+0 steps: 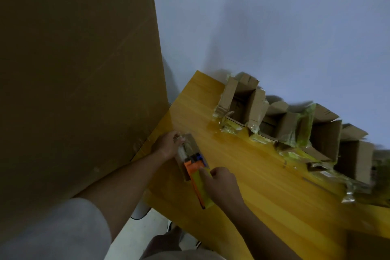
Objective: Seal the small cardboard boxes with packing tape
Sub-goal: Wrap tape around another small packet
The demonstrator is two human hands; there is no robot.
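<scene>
The small box [191, 150] lies on the table [242, 164]; my left hand [168, 144] grips its ten o'clock end, my right hand [220, 183] holds the orange tape dispenser [195, 172] on it.

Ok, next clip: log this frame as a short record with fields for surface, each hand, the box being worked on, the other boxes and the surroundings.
surface: yellow wooden table
left hand: grips the far end of the small box, fingers on tape
right hand: holds the orange and yellow tape dispenser on that box
other boxes: row of open boxes along the table's far edge, flaps up, loose tape around them
surroundings: large cardboard sheet at left, pale wall behind
</scene>
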